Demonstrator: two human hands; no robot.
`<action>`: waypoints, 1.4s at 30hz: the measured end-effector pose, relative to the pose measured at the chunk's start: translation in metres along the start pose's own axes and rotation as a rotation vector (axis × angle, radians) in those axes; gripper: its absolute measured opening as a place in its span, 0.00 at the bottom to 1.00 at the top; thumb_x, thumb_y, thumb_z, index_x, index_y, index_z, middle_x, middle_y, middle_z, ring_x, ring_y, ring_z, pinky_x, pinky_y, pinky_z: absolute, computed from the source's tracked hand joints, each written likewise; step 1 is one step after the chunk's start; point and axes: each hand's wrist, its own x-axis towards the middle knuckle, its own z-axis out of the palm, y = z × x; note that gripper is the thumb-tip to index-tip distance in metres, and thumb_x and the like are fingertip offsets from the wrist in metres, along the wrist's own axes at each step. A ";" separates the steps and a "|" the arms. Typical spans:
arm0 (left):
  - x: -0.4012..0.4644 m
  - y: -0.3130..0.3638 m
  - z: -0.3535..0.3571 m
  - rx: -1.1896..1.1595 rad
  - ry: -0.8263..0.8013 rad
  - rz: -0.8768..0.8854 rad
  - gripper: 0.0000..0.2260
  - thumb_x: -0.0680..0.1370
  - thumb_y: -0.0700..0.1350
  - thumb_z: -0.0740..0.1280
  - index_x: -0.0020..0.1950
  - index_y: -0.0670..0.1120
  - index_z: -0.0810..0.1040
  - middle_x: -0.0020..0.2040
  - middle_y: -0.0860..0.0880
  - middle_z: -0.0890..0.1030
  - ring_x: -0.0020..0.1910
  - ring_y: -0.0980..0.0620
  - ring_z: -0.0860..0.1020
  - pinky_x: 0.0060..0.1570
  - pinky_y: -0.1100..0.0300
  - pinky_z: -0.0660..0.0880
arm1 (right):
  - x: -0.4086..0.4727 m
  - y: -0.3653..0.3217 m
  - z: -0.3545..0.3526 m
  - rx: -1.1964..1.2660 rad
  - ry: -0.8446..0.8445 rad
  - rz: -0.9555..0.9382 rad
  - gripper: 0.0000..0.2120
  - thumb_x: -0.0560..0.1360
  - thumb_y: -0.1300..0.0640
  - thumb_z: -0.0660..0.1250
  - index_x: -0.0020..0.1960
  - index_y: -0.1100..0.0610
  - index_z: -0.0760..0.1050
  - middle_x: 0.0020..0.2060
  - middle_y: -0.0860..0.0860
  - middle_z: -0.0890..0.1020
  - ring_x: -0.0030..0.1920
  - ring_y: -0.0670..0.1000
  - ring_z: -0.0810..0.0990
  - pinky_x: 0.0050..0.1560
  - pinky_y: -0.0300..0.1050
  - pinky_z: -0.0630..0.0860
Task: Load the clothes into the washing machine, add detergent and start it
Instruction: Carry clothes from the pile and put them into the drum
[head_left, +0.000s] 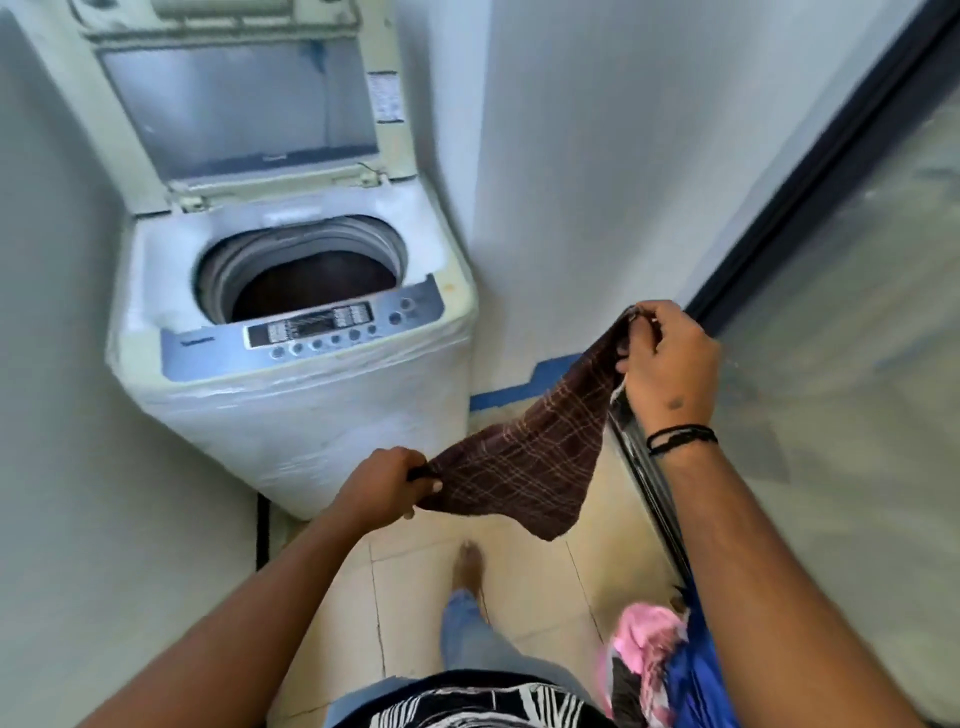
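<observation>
Cloth: brown plaid piece (524, 452) stretched in the air between both hands, in front of the washer's (291, 374) front right corner.
Left hand (382, 486): clenched on the cloth's lower left corner.
Right hand (670, 364): pinching the upper right corner, higher up.
Long axis: runs diagonally, low left to high right; a loose corner hangs below.
Drum (306, 283): up and to the left of the cloth; lid (234, 104) stands open. The left hand is nearer, so I judge it leads the drop.
Inside drum: something dark, hard to identify.
Remaining laundry: pink and blue pile (660, 660) at lower right, cut off by the frame.
Detergent: not in view.
</observation>
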 end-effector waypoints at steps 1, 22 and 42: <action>0.006 0.005 -0.017 -0.083 0.066 -0.004 0.10 0.78 0.49 0.71 0.40 0.45 0.79 0.37 0.48 0.84 0.30 0.54 0.83 0.36 0.58 0.79 | 0.010 -0.009 0.015 0.032 -0.002 -0.018 0.08 0.78 0.54 0.60 0.50 0.49 0.78 0.37 0.51 0.84 0.36 0.55 0.84 0.40 0.55 0.82; 0.070 0.067 -0.406 -0.566 1.172 0.370 0.07 0.83 0.43 0.63 0.51 0.45 0.80 0.46 0.40 0.84 0.46 0.44 0.84 0.40 0.54 0.80 | 0.221 -0.305 0.212 0.623 -0.052 -0.636 0.13 0.73 0.64 0.59 0.49 0.58 0.81 0.41 0.47 0.84 0.43 0.49 0.84 0.48 0.50 0.80; 0.142 -0.188 -0.312 0.055 0.130 -0.490 0.08 0.74 0.50 0.72 0.39 0.46 0.83 0.28 0.53 0.80 0.30 0.53 0.78 0.37 0.58 0.76 | 0.152 -0.126 0.402 -0.502 -1.149 -0.172 0.13 0.74 0.67 0.60 0.44 0.55 0.81 0.45 0.56 0.84 0.43 0.56 0.83 0.44 0.42 0.78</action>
